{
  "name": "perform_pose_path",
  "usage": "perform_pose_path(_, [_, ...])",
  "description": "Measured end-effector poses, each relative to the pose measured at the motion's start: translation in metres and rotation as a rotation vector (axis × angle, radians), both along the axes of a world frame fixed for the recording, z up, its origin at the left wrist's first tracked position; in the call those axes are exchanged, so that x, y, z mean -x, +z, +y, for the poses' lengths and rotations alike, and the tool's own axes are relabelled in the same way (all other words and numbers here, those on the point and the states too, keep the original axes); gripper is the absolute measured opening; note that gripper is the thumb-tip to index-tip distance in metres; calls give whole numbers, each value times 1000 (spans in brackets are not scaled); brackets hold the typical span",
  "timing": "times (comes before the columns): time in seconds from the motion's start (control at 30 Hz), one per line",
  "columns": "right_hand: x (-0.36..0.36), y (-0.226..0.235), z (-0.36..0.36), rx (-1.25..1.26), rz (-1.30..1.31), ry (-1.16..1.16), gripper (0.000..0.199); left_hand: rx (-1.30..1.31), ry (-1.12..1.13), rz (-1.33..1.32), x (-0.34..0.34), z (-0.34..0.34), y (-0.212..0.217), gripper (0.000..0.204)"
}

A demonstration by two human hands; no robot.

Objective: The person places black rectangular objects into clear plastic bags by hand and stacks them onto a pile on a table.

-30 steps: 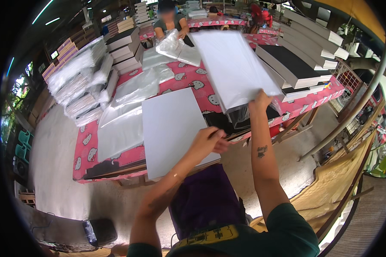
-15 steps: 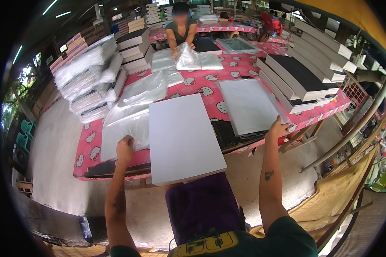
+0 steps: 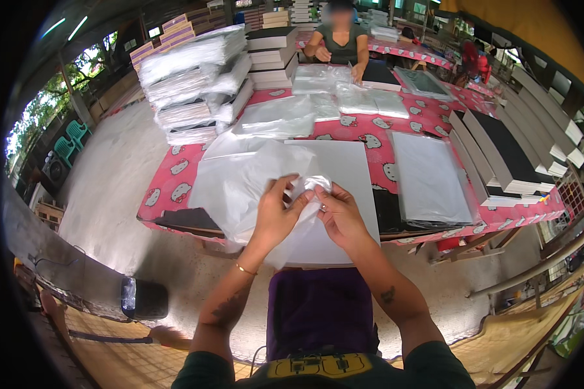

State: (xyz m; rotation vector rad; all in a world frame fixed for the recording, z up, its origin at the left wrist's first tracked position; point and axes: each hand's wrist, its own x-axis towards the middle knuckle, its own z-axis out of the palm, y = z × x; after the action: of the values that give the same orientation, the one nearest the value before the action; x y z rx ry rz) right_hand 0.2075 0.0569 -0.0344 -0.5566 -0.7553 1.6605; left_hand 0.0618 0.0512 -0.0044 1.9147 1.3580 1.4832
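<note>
A clear plastic bag (image 3: 253, 188) is drawn across the left part of a thick stack of white sheets (image 3: 350, 168) at the table's near edge. Both hands meet over the stack and pinch the bag's gathered edge. My left hand (image 3: 278, 211) grips it with thumb and fingers, and my right hand (image 3: 336, 214) holds it close beside, thumbs nearly touching. Further left, more flat clear bags (image 3: 272, 117) lie on the table. To the right rests a white stack in clear plastic (image 3: 431, 181).
A pink patterned cloth covers the table (image 3: 376, 146). Piles of plastic-wrapped packs (image 3: 182, 87) rise at the left; black-topped paper blocks (image 3: 499, 149) stand at the right. Across the table a co-worker (image 3: 340, 42) handles clear bags. A purple seat-like object (image 3: 321, 311) is below me.
My left hand has brought a clear bag from the left over the white stack. My right hand has left the wrapped stack and joined it. The view has shifted leftward.
</note>
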Motion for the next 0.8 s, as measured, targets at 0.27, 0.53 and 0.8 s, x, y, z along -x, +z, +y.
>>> perform_pose_path(0.27, [-21,3,-24,379,198,-32,43,-229,56,21,0,22,-33,9])
perform_pose_path(0.53, [-145,-22,12,99,208,-274,29,148,145,-840,246,152,-63,29])
perform_pose_path(0.8, [-90,49,-34,-185,-21,-471,22,215,377,1036,241,165,-20,25])
